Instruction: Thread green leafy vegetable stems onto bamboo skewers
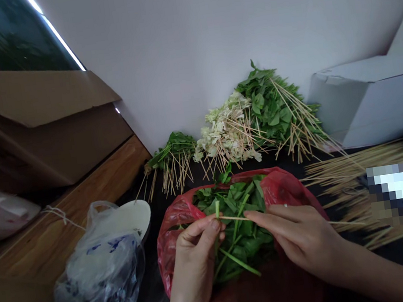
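Note:
My left hand pinches a green stem between thumb and fingers, its cut end pointing up. A thin wooden skewer runs from that stem to my right hand, whose fingers are closed round it; its far end comes out past the wrist side. The skewer's tip meets the stem at my left fingertips, and whether it has pierced the stem is hard to see. Both hands are above a red plastic bag full of leafy greens.
Skewered greens and pale leaves lie along the wall. Loose skewers lie right, near a pixelated patch. A white box stands back right; a white bowl, clear plastic bag and cardboard box are left.

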A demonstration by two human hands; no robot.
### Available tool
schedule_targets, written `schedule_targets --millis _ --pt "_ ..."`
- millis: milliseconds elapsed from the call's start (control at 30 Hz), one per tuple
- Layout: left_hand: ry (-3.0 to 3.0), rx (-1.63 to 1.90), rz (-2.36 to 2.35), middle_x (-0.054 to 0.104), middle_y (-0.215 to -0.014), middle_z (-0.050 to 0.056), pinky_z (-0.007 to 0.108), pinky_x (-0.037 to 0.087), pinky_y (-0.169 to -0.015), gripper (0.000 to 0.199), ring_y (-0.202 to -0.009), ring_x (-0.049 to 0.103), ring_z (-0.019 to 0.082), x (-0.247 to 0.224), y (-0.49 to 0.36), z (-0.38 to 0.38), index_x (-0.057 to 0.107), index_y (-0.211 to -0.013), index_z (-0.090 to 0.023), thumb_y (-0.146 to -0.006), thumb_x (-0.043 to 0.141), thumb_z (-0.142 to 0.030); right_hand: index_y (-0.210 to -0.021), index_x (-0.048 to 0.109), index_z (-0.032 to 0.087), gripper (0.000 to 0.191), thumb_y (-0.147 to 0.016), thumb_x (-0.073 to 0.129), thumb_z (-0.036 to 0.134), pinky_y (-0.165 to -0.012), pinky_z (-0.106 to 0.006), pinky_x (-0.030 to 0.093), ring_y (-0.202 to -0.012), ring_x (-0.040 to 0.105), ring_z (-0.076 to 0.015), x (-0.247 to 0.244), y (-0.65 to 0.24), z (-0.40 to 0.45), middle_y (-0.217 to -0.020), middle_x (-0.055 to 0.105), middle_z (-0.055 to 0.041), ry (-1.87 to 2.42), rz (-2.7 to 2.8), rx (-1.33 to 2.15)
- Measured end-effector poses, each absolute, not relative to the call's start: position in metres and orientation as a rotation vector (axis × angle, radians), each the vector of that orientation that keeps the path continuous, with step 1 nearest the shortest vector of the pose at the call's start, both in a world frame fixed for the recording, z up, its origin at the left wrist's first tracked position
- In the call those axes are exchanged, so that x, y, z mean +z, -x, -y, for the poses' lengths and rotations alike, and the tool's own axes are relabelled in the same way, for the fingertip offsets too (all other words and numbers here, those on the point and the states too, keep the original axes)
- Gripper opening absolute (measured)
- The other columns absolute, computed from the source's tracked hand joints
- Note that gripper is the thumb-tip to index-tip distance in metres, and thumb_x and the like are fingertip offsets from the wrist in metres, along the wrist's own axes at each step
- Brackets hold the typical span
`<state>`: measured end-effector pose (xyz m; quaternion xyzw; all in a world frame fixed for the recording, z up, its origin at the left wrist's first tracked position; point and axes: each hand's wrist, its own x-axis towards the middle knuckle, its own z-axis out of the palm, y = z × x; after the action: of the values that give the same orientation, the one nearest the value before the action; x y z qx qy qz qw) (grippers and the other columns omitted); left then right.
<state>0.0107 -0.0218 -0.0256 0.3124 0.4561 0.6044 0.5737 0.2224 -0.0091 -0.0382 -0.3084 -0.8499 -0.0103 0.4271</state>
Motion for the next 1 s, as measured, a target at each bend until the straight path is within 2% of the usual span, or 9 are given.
schedule_targets --millis 267,333,467,567,667,833,1000 --pt "-0.876 1.308 -1.045 0.075 -0.069 0.001 0.017 0.051 -0.065 0.019 -0.065 0.063 0.009 -0.033 -0.013 0.019 0.082 -0.072 -0.018 -0.066 0.093 -0.033 -0.12 0.068 0.013 0.037 -0.098 0.04 0.005 -0.065 -0.029 0.059 -0.071 0.072 -0.017 -0.041 -0.217 0.01 -0.09 0.076 -0.0082 0.801 2.166 -0.056" --pt "-0.933 1.27 -1.054 0.076 -0.072 0.002 0.018 0.052 -0.067 0.02 -0.067 0.065 0.01 -0.03 -0.009 0.018 0.083 -0.08 -0.02 -0.069 0.091 -0.035 -0.117 0.069 0.013 0.036 -0.098 0.039 0.005 -0.067 -0.029 0.059 -0.073 0.072 -0.017 -0.041 -0.218 0.007 -0.092 0.077 -0.0091 0.808 2.153 -0.091" --pt "-1.224 1.297 -1.167 0.079 -0.09 0.003 0.025 0.055 -0.079 0.022 -0.083 0.071 0.016 -0.016 0.006 0.018 0.081 -0.105 -0.028 -0.086 0.076 -0.037 -0.117 0.07 0.01 0.033 -0.098 0.042 0.005 -0.068 -0.031 0.059 -0.073 0.072 -0.0184 -0.043 -0.225 -0.003 -0.088 0.077 -0.0096 0.846 2.063 -0.192" --pt "-1.651 1.287 -1.267 0.078 -0.089 0.002 0.024 0.053 -0.078 0.01 -0.084 0.07 0.016 -0.005 0.018 0.022 0.081 -0.094 -0.028 -0.088 0.074 -0.025 -0.119 0.069 0.008 0.033 -0.096 0.046 0.004 -0.074 -0.033 0.06 -0.079 0.073 -0.0198 -0.044 -0.231 -0.01 -0.095 0.077 -0.0107 0.875 2.02 -0.173" --pt "-2.129 1.021 -1.177 0.074 -0.088 0.003 0.024 0.052 -0.074 0.014 -0.082 0.068 0.016 -0.002 0.024 0.026 0.08 -0.092 -0.025 -0.089 0.07 -0.016 -0.118 0.069 0.009 0.033 -0.096 0.045 0.004 -0.076 -0.033 0.06 -0.082 0.074 -0.0198 -0.045 -0.234 -0.013 -0.101 0.078 -0.0118 0.898 2.006 -0.165" --pt "-2.686 0.64 -0.995 0.072 -0.098 0.006 0.033 0.049 -0.077 0.019 -0.089 0.062 0.02 -0.01 0.019 0.025 0.075 -0.108 -0.023 -0.096 0.061 -0.016 -0.118 0.069 0.009 0.032 -0.097 0.045 0.005 -0.074 -0.032 0.06 -0.08 0.074 -0.0193 -0.046 -0.232 -0.014 -0.099 0.078 -0.0109 0.877 2.009 -0.163" --pt "-2.878 0.522 -0.951 0.07 -0.089 0.006 0.032 0.044 -0.066 0.021 -0.079 0.057 0.021 -0.016 0.007 0.019 0.075 -0.095 -0.019 -0.099 0.055 -0.017 -0.117 0.069 0.009 0.031 -0.096 0.046 0.004 -0.074 -0.031 0.06 -0.079 0.073 -0.0185 -0.048 -0.23 -0.013 -0.094 0.077 -0.0094 0.864 2.01 -0.158"
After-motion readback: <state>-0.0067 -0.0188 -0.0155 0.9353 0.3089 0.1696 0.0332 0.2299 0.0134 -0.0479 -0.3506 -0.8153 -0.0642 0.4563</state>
